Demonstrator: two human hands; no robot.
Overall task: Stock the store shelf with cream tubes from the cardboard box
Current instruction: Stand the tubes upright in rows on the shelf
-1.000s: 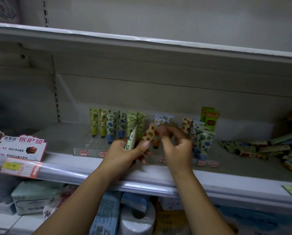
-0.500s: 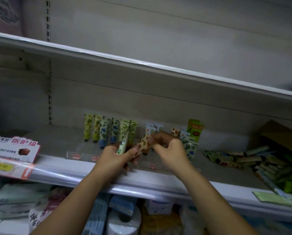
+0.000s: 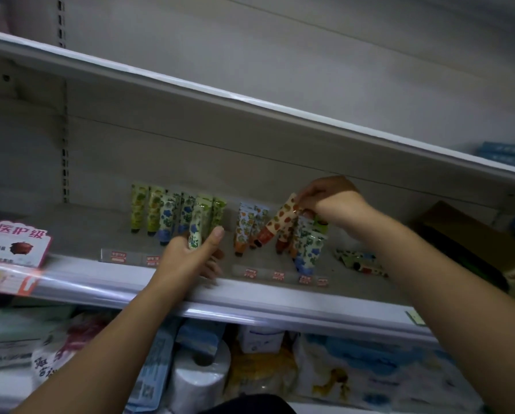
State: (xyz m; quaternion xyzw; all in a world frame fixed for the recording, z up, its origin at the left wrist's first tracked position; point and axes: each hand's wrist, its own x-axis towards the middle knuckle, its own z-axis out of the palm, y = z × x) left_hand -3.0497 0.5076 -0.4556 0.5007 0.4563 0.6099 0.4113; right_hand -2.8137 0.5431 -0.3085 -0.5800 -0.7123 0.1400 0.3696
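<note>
Right hand (image 3: 331, 201): fingertips pinch the crimped top end of a cream plastic tube with orange and red spots (image 3: 280, 219). The tube leans tilted, with its orange cap down among the standing tubes.
Left hand (image 3: 187, 258): fingers and thumb curl round the lower part of a pale tube printed with blue and green flowers (image 3: 198, 225). It is held upright just in front of the left row.
Left row (image 3: 151, 210): green and blue flowered tubes stand caps down near the back of the shelf.
Middle group (image 3: 247, 225): orange-patterned tubes stand just left of the tilted tube.
Blue-flowered group (image 3: 308, 249): these stand directly below the right hand.
Shelf (image 3: 280, 306): grey metal store shelf with a clear price rail along its front edge.
Loose tubes (image 3: 357, 259): several lie flat between the standing tubes and the box.
Cardboard box (image 3: 459, 231): brown, at the shelf's far right and partly behind the right forearm. Its contents are unclear.
Pink sign (image 3: 14, 243): fixed at the rail's left end.
Lower shelf: a white paper roll (image 3: 199, 377) sits among wrapped packs.
</note>
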